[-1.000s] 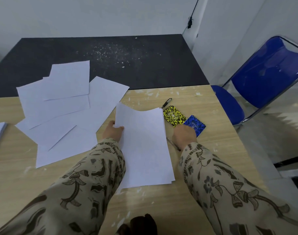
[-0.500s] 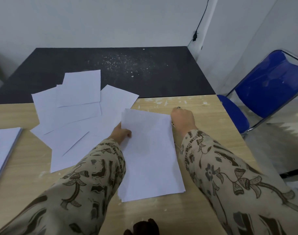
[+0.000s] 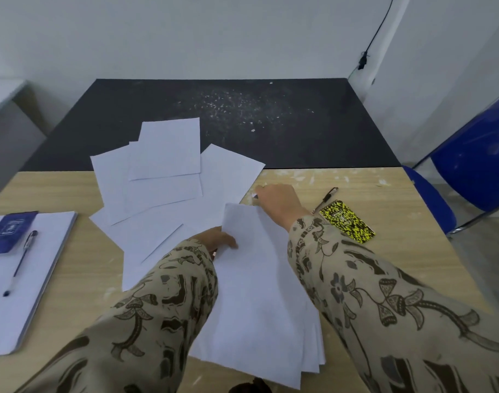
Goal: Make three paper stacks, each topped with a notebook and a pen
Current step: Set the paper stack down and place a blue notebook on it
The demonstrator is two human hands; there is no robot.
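**Q:** Where are the task's things lying, and what are the hands doing?

**A:** The fanned stack of white paper sheets is lying at the middle of the near edge of the light wooden desk. The left hand is gripping its left edge, thumb on top. The right hand is reaching over its far right corner with fingers curled; whether they are pinching a sheet cannot be told. The yellow-and-black speckled notebook and the black pen are lying just beside the stack, towards the right edge.

**Q:** What could be going wrong from here?

**A:** The sheets are splaying at the stack's near right corner, so a notebook set down now would probably be sitting on uneven edges. The patterned right sleeve is passing close to the speckled notebook and may be nudging it.

**Q:** What else is lying around?

**A:** Loose white sheets are overlapping across the far edge onto the black desk and touching the held stack, so pulling one is risking shifting others. At the left edge a squared white paper pile is carrying a blue notebook and a clear-barrelled pen. A blue chair is standing past the right edge.
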